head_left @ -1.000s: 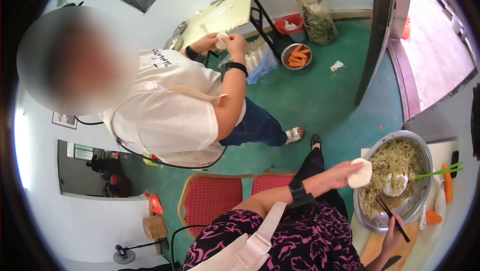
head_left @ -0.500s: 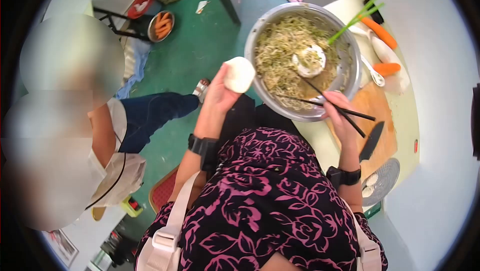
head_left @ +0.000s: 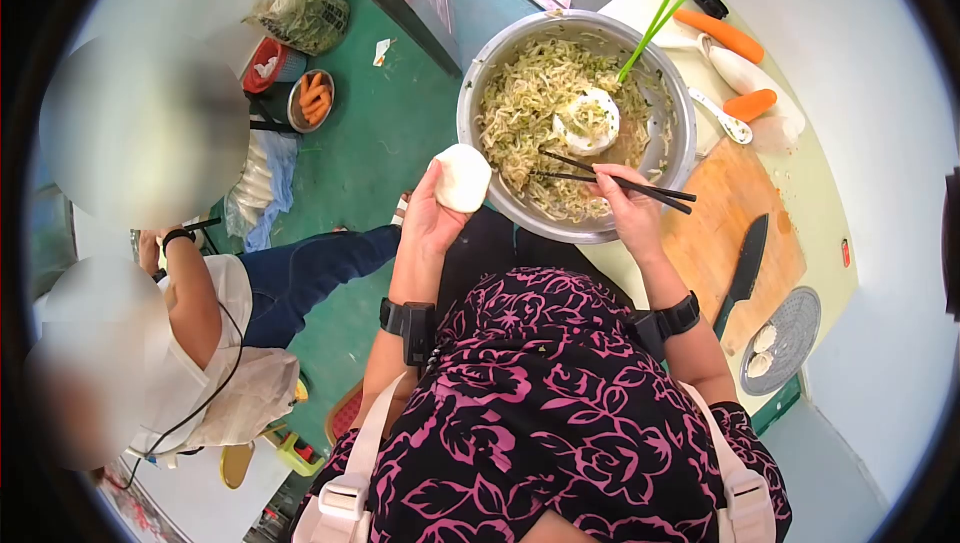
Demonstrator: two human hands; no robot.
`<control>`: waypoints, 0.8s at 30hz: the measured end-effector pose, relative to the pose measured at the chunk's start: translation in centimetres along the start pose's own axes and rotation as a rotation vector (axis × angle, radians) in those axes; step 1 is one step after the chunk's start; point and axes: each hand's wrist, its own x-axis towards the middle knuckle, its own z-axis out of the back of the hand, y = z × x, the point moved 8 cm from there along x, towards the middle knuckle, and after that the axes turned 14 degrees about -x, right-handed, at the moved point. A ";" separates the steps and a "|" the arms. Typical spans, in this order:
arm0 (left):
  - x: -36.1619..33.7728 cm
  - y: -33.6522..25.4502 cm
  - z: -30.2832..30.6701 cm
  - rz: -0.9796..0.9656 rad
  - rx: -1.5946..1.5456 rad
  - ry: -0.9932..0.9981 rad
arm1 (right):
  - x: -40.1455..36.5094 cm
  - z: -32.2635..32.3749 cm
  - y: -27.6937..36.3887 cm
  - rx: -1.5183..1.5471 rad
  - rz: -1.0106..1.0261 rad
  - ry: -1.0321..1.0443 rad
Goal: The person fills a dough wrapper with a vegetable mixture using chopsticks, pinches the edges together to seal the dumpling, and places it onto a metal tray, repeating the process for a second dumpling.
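My left hand point(head_left: 430, 221) holds a round, pale dough wrapper point(head_left: 463, 179) on its fingers, just beside the left rim of a large metal bowl point(head_left: 684, 133). The wrapper looks bare on top. In my right hand point(head_left: 632, 211) is a pair of black chopsticks point(head_left: 662, 192), their tips down in the shredded green-and-white filling point(head_left: 508, 118) on the near left side of the bowl. A small white bowl point(head_left: 562, 135) with some filling sits amid the mixture. Green onion stalks point(head_left: 655, 28) stick out over the far right rim.
On the table at right lie a cutting board point(head_left: 715, 205) with a black knife point(head_left: 746, 263), a white spoon point(head_left: 736, 129), carrots point(head_left: 722, 35), a white radish point(head_left: 750, 85) and a grey plate point(head_left: 795, 343) with dumplings point(head_left: 762, 340). Another person point(head_left: 200, 308) is at left, near a carrot bowl point(head_left: 296, 115).
The chopstick tips have come closer together in the filling. My left hand, still with the wrapper, sits slightly nearer my body. The whole view has shifted.
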 end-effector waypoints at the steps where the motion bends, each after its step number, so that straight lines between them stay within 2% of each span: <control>1: 0.0 -0.1 0.0 -0.003 0.002 -0.004 | 0.0 0.1 -0.4 0.048 -0.045 -0.015; 6: 0.5 0.4 0.6 0.018 -0.008 0.003 | 0.7 1.0 -3.0 0.259 -0.135 -0.094; 9: 0.4 0.5 0.4 0.025 -0.049 0.019 | 0.8 1.3 -3.6 0.243 -0.143 -0.082; 13: 0.1 0.0 -0.1 -0.003 -0.057 0.012 | 0.7 2.2 -3.7 0.382 -0.209 -0.155; 18: 0.0 0.0 -0.8 0.023 -0.068 0.059 | 0.5 2.8 -2.9 0.436 -0.203 -0.134; 24: 1.0 2.4 -3.3 0.117 -0.081 0.176 | -0.5 4.6 1.1 0.527 -0.144 -0.157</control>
